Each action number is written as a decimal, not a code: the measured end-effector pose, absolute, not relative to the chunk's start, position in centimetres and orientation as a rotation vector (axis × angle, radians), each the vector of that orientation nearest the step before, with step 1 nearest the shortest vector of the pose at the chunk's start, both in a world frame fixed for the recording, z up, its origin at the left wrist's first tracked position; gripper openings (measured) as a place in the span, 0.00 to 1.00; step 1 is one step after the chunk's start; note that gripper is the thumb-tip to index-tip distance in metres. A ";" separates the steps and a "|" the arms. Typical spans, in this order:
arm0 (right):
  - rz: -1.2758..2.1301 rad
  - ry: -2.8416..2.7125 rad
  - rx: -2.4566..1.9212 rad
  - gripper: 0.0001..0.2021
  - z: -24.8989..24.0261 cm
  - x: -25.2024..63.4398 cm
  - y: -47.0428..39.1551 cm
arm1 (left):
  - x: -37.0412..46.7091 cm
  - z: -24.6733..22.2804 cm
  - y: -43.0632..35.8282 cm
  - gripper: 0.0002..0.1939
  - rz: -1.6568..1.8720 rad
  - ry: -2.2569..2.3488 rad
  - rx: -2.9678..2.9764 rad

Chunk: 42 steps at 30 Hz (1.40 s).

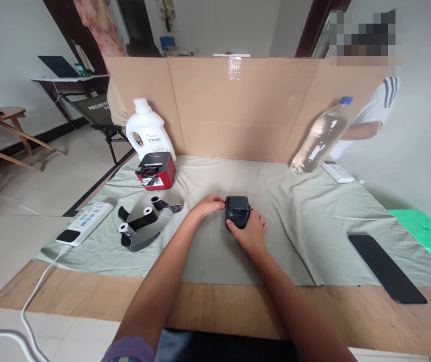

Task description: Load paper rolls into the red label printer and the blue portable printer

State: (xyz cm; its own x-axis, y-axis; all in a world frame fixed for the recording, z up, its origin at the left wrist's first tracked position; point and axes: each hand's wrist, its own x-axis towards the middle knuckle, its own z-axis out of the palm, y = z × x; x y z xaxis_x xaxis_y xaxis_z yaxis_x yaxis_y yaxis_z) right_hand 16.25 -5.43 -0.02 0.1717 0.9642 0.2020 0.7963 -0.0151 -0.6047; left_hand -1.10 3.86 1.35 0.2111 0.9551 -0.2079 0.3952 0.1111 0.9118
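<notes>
A small black boxy device, which looks like a portable printer, lies on the cloth in front of me. My right hand grips its right side, thumb across the near edge and fingers bent along the far right. At the device's upper left edge are the fingertips of my left hand, pressed together against it. To the left lie black and white rolls with unwound strips. Behind them stands a red and black printer with crumpled black film at its front.
A white jug and a tilted clear bottle stand by the cardboard screen. White power strips lie at left and far right. A black phone-like slab rests at right. Two people are behind the screen.
</notes>
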 end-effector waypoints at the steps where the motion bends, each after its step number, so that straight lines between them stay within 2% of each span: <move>1: 0.367 -1.667 -1.836 0.41 0.1 16.3 -5.5 | -1.1 1.7 3.9 0.06 0.653 1.354 1.463; 13: 0.335 -1.684 -1.828 0.44 0.1 16.3 -5.4 | -1.2 3.3 3.5 0.07 0.436 1.342 1.491; 42: 0.324 -1.731 -1.850 0.48 0.0 16.6 -4.5 | -0.8 3.2 3.8 0.08 0.460 1.333 1.407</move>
State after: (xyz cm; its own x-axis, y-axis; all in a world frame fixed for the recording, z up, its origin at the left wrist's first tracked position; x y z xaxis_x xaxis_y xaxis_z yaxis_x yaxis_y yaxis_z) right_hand 16.59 -4.46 0.00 0.1286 0.9697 0.2076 0.8292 0.0096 -0.5588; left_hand -0.84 3.76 3.16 0.2941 0.8766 -0.3808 0.4554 0.2218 0.8622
